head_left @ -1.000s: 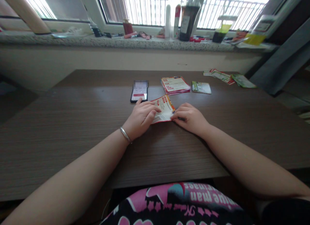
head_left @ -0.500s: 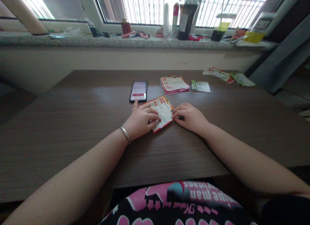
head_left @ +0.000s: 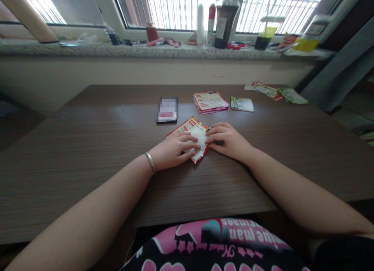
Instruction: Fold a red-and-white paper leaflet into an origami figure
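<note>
A flat printed packet (head_left: 187, 126), white with red edges and a yellow-orange corner, lies at a slant on the table before me. My left hand (head_left: 178, 149) rests across it, fingers stretched out and spread over the white face. At the packet's right edge is my right hand (head_left: 229, 139), its fingers bent, with the tips closed on that edge. The packet buckles a little there. Something dark shows under the right fingers; whether it is an object or a shadow I cannot tell. Just beyond the packet lies a phone (head_left: 167, 110) with a lit, blurred screen.
Behind the packet is a stack of similar red-edged packets (head_left: 210, 101). To its right lie a small green-and-white stack (head_left: 242, 104) and several loose packets (head_left: 292, 95). Bottles and small items line the stone windowsill (head_left: 175, 52) beyond the brown table (head_left: 87, 154).
The packet has turned, its near corner swinging right, and now creases at the right edge. My left hand has slid right over it, away from the phone. The right hand has barely moved.
</note>
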`<state>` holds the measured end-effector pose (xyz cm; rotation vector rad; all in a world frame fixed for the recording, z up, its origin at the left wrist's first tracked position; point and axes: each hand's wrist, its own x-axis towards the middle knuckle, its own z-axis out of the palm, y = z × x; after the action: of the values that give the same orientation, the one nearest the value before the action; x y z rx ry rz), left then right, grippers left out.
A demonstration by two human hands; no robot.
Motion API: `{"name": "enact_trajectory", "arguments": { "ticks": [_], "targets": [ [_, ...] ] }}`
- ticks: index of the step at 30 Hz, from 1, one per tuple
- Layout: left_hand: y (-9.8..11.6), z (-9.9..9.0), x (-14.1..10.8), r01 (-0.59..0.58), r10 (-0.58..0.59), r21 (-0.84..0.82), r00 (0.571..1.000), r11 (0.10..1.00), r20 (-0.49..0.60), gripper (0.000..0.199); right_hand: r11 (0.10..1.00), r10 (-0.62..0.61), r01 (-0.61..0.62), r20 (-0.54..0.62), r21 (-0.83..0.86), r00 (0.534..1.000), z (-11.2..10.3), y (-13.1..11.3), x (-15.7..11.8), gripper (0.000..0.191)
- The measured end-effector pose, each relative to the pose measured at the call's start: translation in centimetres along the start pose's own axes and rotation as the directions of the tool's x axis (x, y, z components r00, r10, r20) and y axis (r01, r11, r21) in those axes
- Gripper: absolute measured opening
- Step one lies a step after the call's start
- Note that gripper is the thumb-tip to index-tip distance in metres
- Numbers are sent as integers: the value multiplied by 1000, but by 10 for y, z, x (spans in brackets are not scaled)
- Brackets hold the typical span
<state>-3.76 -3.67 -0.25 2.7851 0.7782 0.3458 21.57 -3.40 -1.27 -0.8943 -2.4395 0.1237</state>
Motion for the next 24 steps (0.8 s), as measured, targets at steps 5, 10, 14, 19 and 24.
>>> {"name": "enact_trajectory", "arguments": {
  "ticks": [5, 10, 14, 19, 24],
  "targets": [
    [1, 2, 0, 26, -24, -51, 999, 998, 26, 35, 1000, 11, -11, -43, 6, 999, 1, 1, 0, 11],
    [-1, 2, 0, 36, -29, -146, 998, 989, 52, 30, 999, 31, -29, -60, 38, 998, 2, 1, 1, 9],
    [-4, 3, -1, 29, -19, -162, 998, 986, 64, 28, 997, 49, -46, -45, 62, 998, 2, -2, 2, 8],
    [-4, 4, 0, 10, -3, -161, 999, 987, 40, 28, 993, 103, -101, -48, 57, 993, 5, 1, 4, 8],
    [-3, 4, -1, -3, 7, -152, 1000, 988, 21, 30, 982, 167, -159, -80, 99, 983, 10, 8, 5, 7]
  ]
}}
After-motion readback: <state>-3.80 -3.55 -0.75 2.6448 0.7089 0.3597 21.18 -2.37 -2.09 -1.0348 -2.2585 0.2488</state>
